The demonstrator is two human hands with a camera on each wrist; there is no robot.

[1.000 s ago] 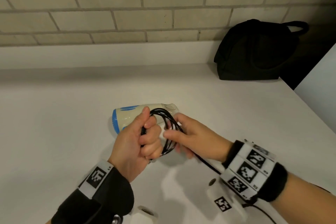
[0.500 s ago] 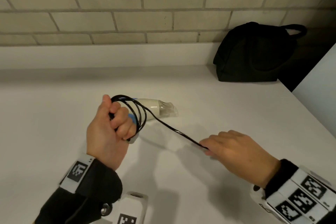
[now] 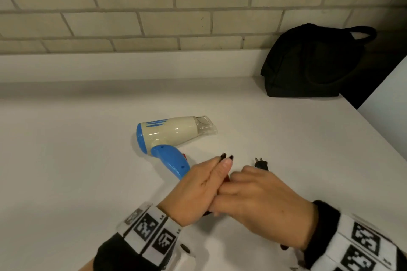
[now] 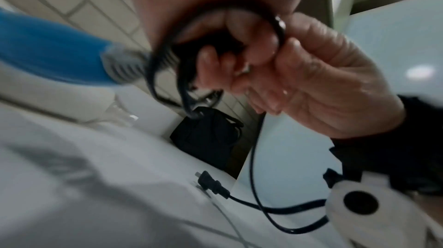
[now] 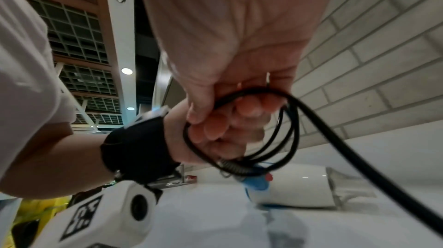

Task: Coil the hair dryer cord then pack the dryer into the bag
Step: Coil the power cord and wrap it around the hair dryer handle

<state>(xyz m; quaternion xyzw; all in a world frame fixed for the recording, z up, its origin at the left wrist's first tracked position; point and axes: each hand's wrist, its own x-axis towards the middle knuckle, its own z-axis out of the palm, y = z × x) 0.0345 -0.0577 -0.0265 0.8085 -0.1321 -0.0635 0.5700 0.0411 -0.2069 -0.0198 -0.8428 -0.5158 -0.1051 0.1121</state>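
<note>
My right hand [image 3: 259,200] has come back to my left hand [image 3: 198,191]; both hold the cord [image 5: 275,138] loops; only the plug [image 3: 261,164] end is left.

A white table [image 3: 88,171] fills the lower frame; a pale brick wall [image 3: 154,6] runs across the top above a white ledge [image 3: 110,64].
</note>
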